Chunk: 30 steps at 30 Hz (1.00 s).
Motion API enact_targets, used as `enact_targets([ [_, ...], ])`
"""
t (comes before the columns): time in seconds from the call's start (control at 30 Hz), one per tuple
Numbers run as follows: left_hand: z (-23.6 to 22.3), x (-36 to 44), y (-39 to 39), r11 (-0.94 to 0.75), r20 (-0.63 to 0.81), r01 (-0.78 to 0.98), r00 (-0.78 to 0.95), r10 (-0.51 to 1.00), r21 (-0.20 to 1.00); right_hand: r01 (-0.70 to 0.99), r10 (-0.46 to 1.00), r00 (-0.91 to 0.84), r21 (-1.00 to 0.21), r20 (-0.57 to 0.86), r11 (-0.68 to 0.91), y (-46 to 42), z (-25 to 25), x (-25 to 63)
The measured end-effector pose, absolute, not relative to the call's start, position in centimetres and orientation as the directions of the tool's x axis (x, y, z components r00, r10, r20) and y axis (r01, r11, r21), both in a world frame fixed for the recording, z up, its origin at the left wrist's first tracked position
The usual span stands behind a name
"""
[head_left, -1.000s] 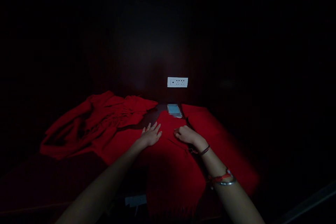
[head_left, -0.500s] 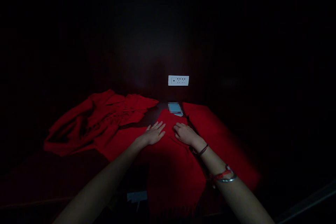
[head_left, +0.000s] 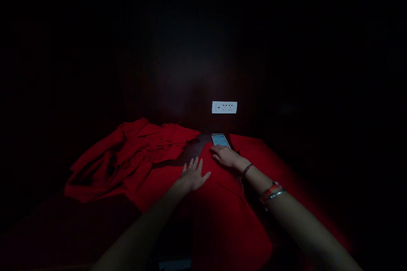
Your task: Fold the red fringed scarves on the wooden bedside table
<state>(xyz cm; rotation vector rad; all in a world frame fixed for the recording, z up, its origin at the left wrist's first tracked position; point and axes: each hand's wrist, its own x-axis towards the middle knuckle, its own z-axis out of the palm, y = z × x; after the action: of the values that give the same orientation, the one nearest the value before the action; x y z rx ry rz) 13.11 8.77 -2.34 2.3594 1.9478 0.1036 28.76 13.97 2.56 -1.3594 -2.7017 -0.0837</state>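
A red scarf [head_left: 222, 211] lies folded in a long strip on a dark table, running from the far edge toward me. My left hand [head_left: 193, 174] rests flat on it with fingers spread, palm down. My right hand [head_left: 226, 156] lies on the strip's far end, fingers stretched toward a lit phone [head_left: 219, 139] just beyond it. The right wrist carries a dark band and red and metal bracelets [head_left: 270, 192]. The scene is very dark.
A second red cloth [head_left: 124, 156] with fringes lies crumpled at the left. More red fabric [head_left: 270, 156] spreads to the right. A white wall socket [head_left: 224, 107] sits on the dark wall behind the table.
My right hand has slid forward along the scarf up to the phone. The left hand stays flat, a little nearer to me. The view has shifted slightly.
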Motion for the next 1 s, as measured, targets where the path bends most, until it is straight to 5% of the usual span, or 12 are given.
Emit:
enact_targets([
  [0.1, -2.6, 13.2, 8.7, -0.174, 0.028, 0.981, 0.172, 0.985, 0.086, 0.748, 0.747, -0.663, 0.032, 0.039, 0.663, 16.7, 1.8, 26.2],
  [0.27, -2.7, 13.5, 8.5, -0.175, 0.067, 0.981, 0.169, 0.983, 0.089, 0.849, 0.845, -0.527, 0.005, -0.092, 0.529, 19.6, 0.1, 23.5],
  [0.47, -2.7, 13.8, 8.0, -0.144, 0.125, 0.986, 0.133, 0.983, 0.084, 0.860, 0.859, -0.509, 0.011, -0.060, 0.510, 20.2, 0.0, 23.0],
  [0.7, -3.0, 13.8, 8.2, -0.086, 0.122, 0.994, 0.077, 0.990, 0.074, 0.847, 0.837, -0.522, -0.013, 0.163, 0.531, 18.1, 1.9, 27.4],
  [0.83, -2.7, 13.7, 8.1, -0.200, 0.204, 0.977, 0.182, 0.962, 0.069, 0.819, 0.819, -0.563, -0.056, 0.111, 0.571, 13.1, 1.6, 30.9],
  [1.0, -2.1, 13.4, 8.4, -0.336, 0.006, 0.932, 0.338, 0.941, 0.135, 0.857, 0.861, -0.508, -0.124, -0.033, 0.500, 7.9, -0.6, 32.3],
])
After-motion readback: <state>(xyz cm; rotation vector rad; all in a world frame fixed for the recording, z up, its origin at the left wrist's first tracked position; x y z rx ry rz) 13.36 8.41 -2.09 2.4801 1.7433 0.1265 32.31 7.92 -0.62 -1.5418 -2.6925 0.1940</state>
